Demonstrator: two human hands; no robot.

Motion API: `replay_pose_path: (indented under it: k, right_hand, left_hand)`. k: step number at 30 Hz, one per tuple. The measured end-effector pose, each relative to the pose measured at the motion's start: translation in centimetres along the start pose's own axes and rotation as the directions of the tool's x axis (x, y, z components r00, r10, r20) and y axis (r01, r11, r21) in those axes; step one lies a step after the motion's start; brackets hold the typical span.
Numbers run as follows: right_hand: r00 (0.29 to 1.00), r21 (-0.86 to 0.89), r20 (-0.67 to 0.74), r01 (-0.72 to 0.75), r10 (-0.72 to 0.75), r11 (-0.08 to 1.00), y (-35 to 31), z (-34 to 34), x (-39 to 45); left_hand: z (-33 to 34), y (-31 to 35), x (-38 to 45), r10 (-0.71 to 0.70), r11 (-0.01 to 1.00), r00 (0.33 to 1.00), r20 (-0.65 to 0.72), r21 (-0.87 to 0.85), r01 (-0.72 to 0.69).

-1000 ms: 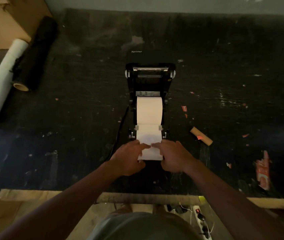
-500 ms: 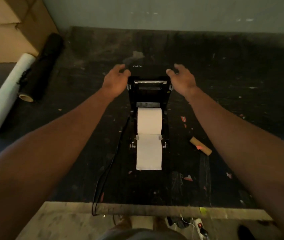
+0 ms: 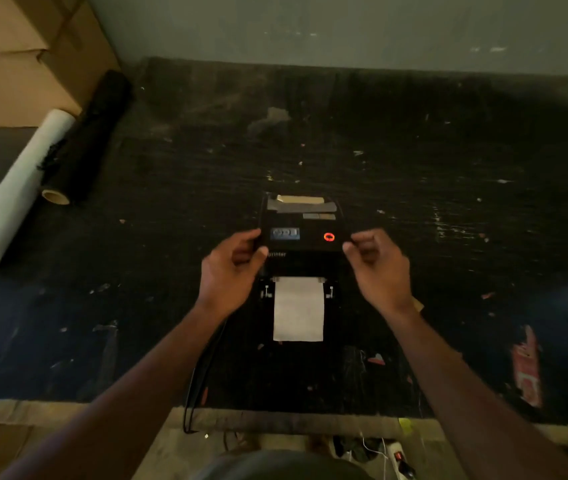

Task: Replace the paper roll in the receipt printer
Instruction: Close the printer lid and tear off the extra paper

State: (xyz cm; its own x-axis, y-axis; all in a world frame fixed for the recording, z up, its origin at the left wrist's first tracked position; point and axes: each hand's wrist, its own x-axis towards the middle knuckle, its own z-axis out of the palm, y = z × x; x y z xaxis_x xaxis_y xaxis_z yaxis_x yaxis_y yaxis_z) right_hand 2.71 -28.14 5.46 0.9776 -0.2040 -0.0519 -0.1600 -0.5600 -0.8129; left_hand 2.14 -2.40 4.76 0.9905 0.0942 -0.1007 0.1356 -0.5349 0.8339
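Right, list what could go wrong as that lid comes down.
1. The white paper strip hanging out the front could skew or get pinched unevenly under the black printer lid, causing a jam.
2. The left hand has its fingers at the lid's edge; they might get nipped.

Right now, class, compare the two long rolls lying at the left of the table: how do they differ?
The white roll is pale and smooth; the black roll is dark with a rougher, ragged-looking surface. The white roll reaches nearer the table's front, while the black roll sits further back. The black roll shows a pale core at its near end. Both lie flat, side by side, angled alike.
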Motion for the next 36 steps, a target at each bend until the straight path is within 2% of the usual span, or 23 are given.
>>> replay_pose_path:
  k: [6,10,22,36]
  right_hand:
    - [0.999,0.096,0.024,-0.028,0.026,0.995,4.1,2.0,-4.1]
    - [0.999,0.166,0.029,-0.049,0.045,0.985,5.3,2.7,-4.7]
    - [0.997,0.130,0.024,-0.075,0.072,0.989,6.6,3.4,-4.8]
    - [0.997,0.178,0.020,-0.080,0.077,0.981,6.7,3.5,-4.7]
  left_hand:
    - [2.2,-3.4,-3.4,-0.080,0.990,0.997,0.012,-0.112,0.081]
    - [2.9,-4.4,-3.8,-0.120,0.989,0.993,0.010,-0.087,0.120]
    - [3.8,-5.4,-3.9,-0.110,0.992,0.994,-0.021,-0.066,0.109]
    - [3.7,-5.7,-3.7,-0.097,0.993,0.995,-0.013,-0.068,0.096]
